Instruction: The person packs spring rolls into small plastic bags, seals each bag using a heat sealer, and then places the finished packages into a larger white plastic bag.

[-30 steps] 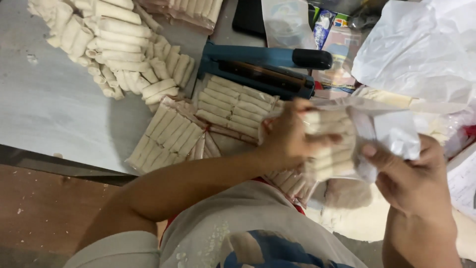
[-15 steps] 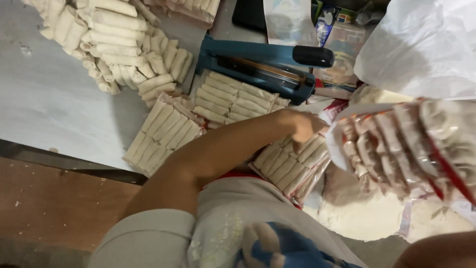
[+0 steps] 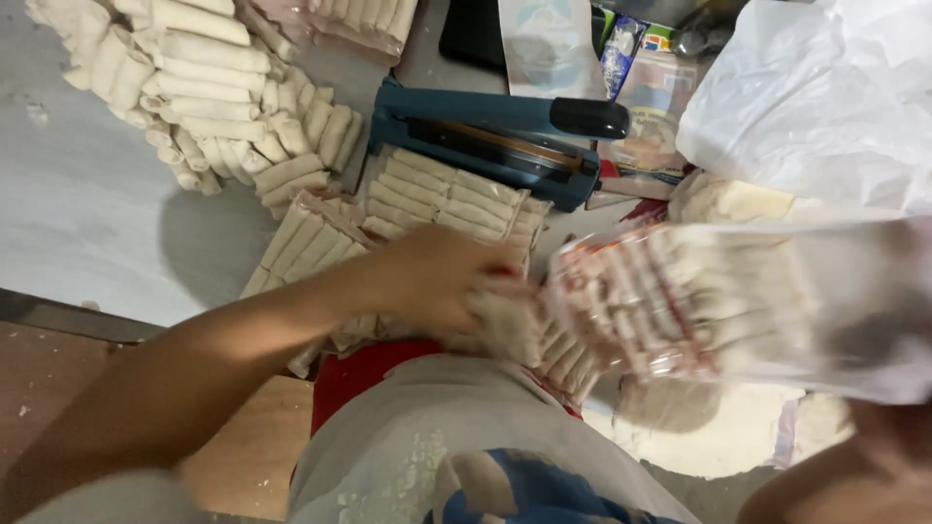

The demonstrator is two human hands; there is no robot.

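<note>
Head view, looking down over the person's lap at a grey table (image 3: 87,233). The left hand (image 3: 442,281) reaches across the body and closes on a small clutch of pale rolls (image 3: 505,325), held at the mouth of a clear plastic bag (image 3: 699,301) that lies on its side just to the right, already partly filled with rows of the same rolls. The right hand (image 3: 874,427) is largely hidden at the lower right edge behind the bag; it seems to support the bag from below, though whether its fingers are clamped cannot be told through the motion blur. Done, as far as shown: two filled packs (image 3: 320,238) lie flat on the table between the person and a blue heat sealer (image 3: 485,136), whose arm is down with nothing under it. Left: a loose heap of rolls (image 3: 194,87) at the upper left remains unpacked, and the bag in hand is unsealed. By this judgement the packing is well under way but far from finished. A crumpled white plastic sack (image 3: 825,97) sits at the upper right.
</note>
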